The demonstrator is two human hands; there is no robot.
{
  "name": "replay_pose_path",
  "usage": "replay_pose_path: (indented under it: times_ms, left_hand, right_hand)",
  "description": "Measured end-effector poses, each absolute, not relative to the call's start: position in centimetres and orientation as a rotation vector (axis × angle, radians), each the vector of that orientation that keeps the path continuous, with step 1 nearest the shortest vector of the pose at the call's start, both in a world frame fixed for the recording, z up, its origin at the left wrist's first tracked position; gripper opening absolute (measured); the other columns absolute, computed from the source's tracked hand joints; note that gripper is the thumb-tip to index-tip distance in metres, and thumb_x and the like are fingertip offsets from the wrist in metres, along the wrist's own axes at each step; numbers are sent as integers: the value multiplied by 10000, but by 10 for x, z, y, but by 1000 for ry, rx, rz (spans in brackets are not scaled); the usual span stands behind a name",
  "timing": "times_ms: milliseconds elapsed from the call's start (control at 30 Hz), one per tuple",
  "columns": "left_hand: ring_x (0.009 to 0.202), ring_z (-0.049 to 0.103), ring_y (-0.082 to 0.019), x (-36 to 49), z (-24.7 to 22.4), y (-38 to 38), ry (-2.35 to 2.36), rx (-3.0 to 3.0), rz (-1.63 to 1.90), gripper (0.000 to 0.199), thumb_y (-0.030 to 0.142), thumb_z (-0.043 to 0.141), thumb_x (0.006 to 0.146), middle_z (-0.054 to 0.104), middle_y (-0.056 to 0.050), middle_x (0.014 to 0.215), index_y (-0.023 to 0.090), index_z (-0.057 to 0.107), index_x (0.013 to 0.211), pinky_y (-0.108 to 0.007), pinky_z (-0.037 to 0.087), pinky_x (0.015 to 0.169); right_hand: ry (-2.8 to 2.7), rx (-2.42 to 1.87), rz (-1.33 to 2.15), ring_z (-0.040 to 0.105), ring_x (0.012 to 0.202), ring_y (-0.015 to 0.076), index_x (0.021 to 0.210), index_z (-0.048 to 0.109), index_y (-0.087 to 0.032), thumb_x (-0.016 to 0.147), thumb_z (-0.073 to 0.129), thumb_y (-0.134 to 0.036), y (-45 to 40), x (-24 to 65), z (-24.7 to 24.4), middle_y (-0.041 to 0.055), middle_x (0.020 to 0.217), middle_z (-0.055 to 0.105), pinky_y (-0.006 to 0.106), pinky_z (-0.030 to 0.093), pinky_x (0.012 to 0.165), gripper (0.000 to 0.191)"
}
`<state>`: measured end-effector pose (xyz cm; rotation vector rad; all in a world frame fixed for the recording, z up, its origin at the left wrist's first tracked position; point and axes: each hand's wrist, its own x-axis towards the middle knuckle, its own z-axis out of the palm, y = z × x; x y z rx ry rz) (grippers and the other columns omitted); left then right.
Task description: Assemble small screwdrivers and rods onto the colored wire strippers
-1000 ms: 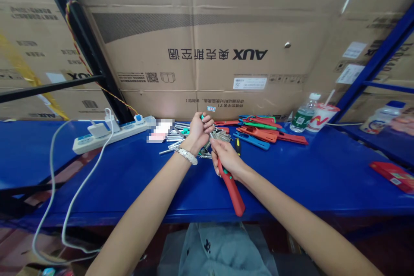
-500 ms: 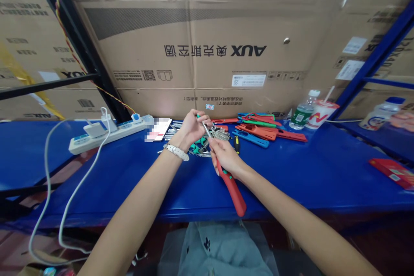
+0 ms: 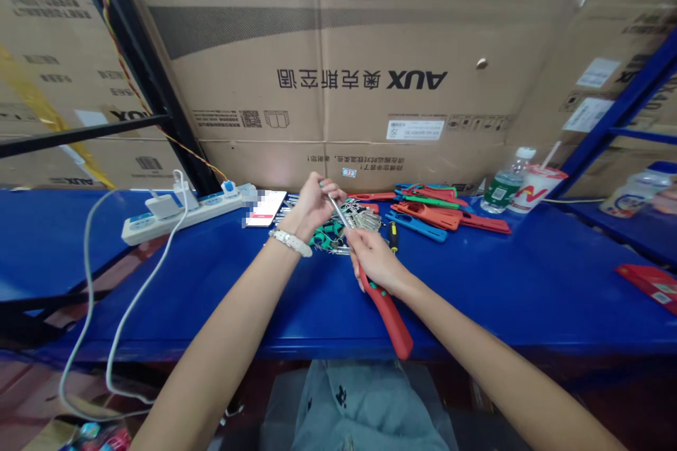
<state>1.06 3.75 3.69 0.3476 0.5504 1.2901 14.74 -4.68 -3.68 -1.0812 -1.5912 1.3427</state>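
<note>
My right hand is wrapped round a red lighter-like tool, its handle slanting down toward the table's front edge. A thin metal tube runs from this tool up to my left hand, whose fingers are curled together at the tube's far end. What the left fingertips pinch there is too small to tell apart. Beneath and behind both hands lies a pile of metal and green parts. A yellow-and-black screwdriver rests right of the pile.
Red, blue and green plastic casings lie at the back right, near a water bottle and a red-and-white cup. A white power strip with cables sits left, beside a phone. Cardboard boxes stand behind the blue table.
The whole view has shifted slightly, so things appear a little further right. Green that showed at my left fingertips is now mostly hidden. Both hands keep their hold.
</note>
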Motion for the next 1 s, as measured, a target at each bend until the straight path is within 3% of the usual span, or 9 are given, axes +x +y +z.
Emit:
replay_pose_path:
  times_ms: [67, 167, 300, 400, 500, 567, 667, 800, 1000]
  left_hand:
    - [389, 298, -80, -2, 41, 46, 604, 429, 1462, 394, 192, 376, 1014, 248, 83, 475, 226, 265, 638, -207, 428, 534]
    - [491, 444, -128, -19, 35, 52, 801, 807, 1475, 411, 267, 442, 1019, 446, 20, 548, 219, 393, 614, -255, 432, 584]
    - [572, 402, -172, -22, 5, 43, 1001, 1690, 1372, 355, 241, 641, 918, 464, 4, 584, 216, 517, 586, -272, 381, 660]
    - [729, 457, -223, -17, -16, 33, 1143, 1965, 1300, 253, 132, 687, 809, 448, -7, 658, 216, 560, 607, -318, 382, 834]
    - [935, 502, -304, -17, -25, 25, 1377, 2277, 1149, 65, 171, 679, 787, 531, -60, 824, 211, 640, 754, -406, 357, 951]
    - [1014, 503, -326, -18, -25, 20, 1367, 2376, 1158, 74, 213, 662, 811, 583, -93, 956, 212, 681, 883, -426, 353, 967]
    - [862, 527, -262, -14, -22, 7, 1144, 2328, 1264, 73, 256, 650, 861, 607, -69, 859, 208, 684, 817, -357, 385, 845]
    - [543, 428, -149, -2, -22, -8, 939, 2049, 1206, 296, 278, 721, 846, 529, -6, 565, 201, 587, 593, -281, 316, 576]
    - [477, 543, -141, 2, -29, -7, 949, 1875, 940, 160, 317, 654, 889, 600, 4, 564, 171, 638, 825, -244, 406, 486]
  right_hand:
    - [-1540, -1082, 1388, 484, 260, 131, 720, 416, -248, 972, 474, -570, -48, 151, -34, -66, 406, 512, 217, 339, 259, 413]
    - [-1373, -1056, 1405, 428, 240, 122, 729, 407, -252, 900, 549, -651, -45, 157, -28, -79, 386, 488, 218, 312, 247, 456]
    - [-1264, -1041, 1399, 401, 235, 124, 730, 413, -255, 856, 584, -656, -35, 162, -25, -73, 370, 485, 227, 311, 256, 454]
    - [-1224, -1084, 1412, 403, 235, 132, 728, 436, -252, 864, 577, -584, -27, 162, -25, -64, 363, 487, 236, 316, 264, 386]
    - [-1161, -1112, 1453, 413, 248, 137, 742, 455, -245, 871, 532, -434, -18, 159, -24, -63, 369, 489, 239, 331, 280, 241]
    - [-1121, -1108, 1471, 433, 268, 141, 765, 459, -243, 851, 515, -352, -13, 157, -21, -65, 390, 501, 242, 350, 303, 149]
    - [-1096, -1070, 1463, 483, 324, 154, 799, 459, -245, 834, 518, -293, -4, 152, -14, -63, 442, 521, 252, 379, 347, 84]
    - [-1027, -980, 1391, 488, 435, 126, 768, 468, -236, 831, 527, -250, 6, 146, -8, -50, 534, 537, 229, 392, 428, 87]
    - [-1016, -838, 1281, 534, 658, 117, 713, 598, -194, 760, 659, -334, 8, 145, -18, -10, 715, 601, 226, 437, 604, 160]
